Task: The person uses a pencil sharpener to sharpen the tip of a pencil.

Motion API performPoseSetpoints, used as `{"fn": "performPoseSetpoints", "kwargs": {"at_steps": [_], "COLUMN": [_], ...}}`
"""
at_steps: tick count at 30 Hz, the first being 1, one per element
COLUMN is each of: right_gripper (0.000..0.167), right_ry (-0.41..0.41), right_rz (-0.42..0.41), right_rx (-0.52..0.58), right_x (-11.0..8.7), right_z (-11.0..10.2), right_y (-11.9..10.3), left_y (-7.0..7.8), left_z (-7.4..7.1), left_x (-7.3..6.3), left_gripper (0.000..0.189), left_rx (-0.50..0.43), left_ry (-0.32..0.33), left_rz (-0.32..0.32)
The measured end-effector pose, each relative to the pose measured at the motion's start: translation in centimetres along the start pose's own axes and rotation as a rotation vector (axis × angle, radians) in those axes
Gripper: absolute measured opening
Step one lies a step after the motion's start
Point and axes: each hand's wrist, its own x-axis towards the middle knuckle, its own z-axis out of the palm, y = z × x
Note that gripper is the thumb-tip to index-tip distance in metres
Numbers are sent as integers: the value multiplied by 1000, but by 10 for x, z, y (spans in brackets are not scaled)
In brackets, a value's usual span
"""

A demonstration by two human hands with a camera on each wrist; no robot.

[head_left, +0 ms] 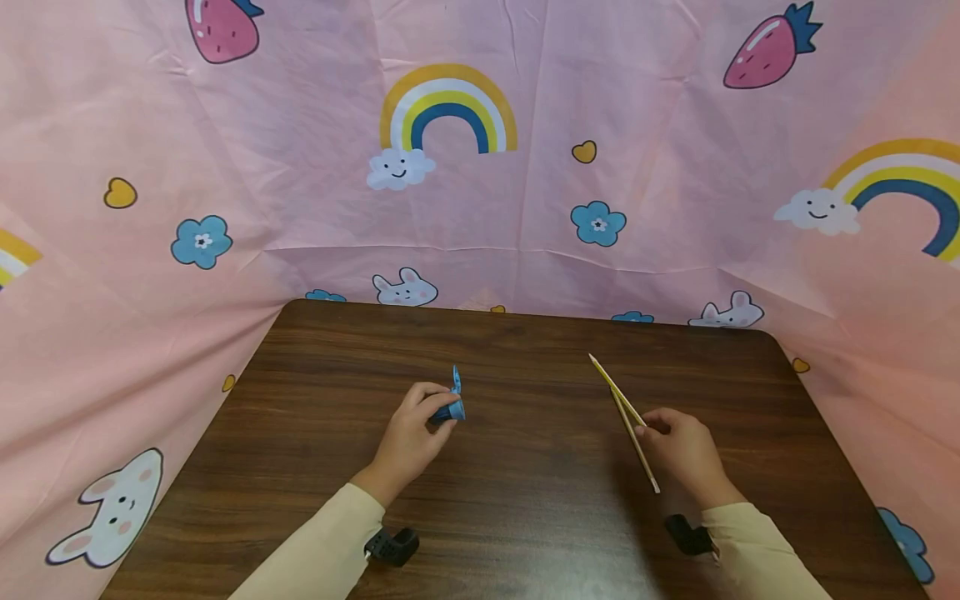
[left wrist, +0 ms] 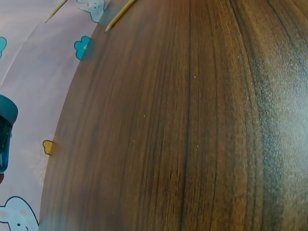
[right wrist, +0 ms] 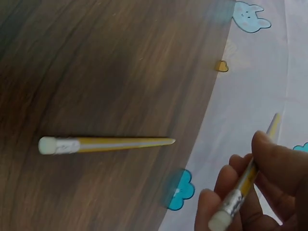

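My left hand (head_left: 411, 429) grips a small blue pencil sharpener (head_left: 456, 409) between thumb and fingers, its lid standing up. At the far left of the left wrist view, part of the sharpener (left wrist: 6, 115) shows a teal top over a see-through blue body. My right hand (head_left: 682, 450) pinches a yellow pencil (right wrist: 248, 175) near its eraser end, the point directed forward and away. A second yellow pencil (right wrist: 110, 144) with a white eraser lies on the table, left of my right hand. In the head view the held pencil overlaps the lying pencil (head_left: 637, 446).
The dark wood-grain table (head_left: 525, 500) has rounded far corners. A pink cloth (head_left: 315, 167) printed with rainbows, rabbits and flowers hangs behind it and along both sides. Each wrist wears a black camera mount (head_left: 393, 547).
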Motion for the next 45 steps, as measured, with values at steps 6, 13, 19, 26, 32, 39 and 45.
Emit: {"fn": "performPoseSetpoints", "kwargs": {"at_steps": [6, 13, 19, 26, 32, 39, 45], "right_gripper": [24, 28, 30, 31, 31, 33, 35], "right_ry": [42, 32, 21, 8, 2, -2, -30], "right_rz": [29, 91, 108, 126, 141, 193, 240], "right_rx": [-38, -87, -99, -106, -98, -105, -101], "right_x": [2, 6, 7, 6, 5, 6, 9], "right_z": [-3, -9, -12, -13, -14, -15, -17], "right_y": [13, 23, 31, 39, 46, 53, 58], "left_y": [-3, -2, -3, -5, -5, -6, -6], "left_z": [4, 7, 11, 16, 19, 21, 24], "left_x": [1, 5, 7, 8, 8, 8, 10], "left_gripper": [37, 34, 33, 34, 35, 34, 35], "left_rx": [20, 34, 23, 26, 36, 40, 54], "left_ry": [-6, -33, -49, -54, -61, -81, -99], "left_rz": [8, -14, -30, -39, -51, -80, -107]}}
